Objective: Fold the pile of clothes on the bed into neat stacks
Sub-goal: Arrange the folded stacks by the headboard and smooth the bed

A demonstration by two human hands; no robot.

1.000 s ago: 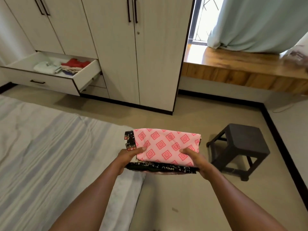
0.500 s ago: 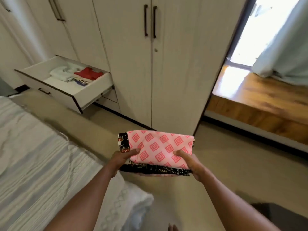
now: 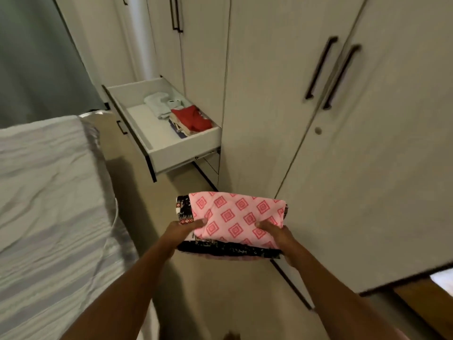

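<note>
Judged step: transfer of folded stack point(image 3: 230, 249) from bed point(image 3: 49, 192) to open drawer point(image 3: 186, 146). Gripped at both ends by left hand point(image 3: 182, 233) and right hand point(image 3: 275, 233), thumbs on pink top piece point(image 3: 235, 214), fingers hidden beneath. Held level above floor point(image 3: 220, 303), in front of wardrobe point(image 3: 367, 168). Next, likely: lower into drawer's bare part beside red garment point(image 3: 193, 119); keep layers aligned.

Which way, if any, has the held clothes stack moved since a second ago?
Yes. The clothes stack has moved away from the bed toward the open drawer.
</note>
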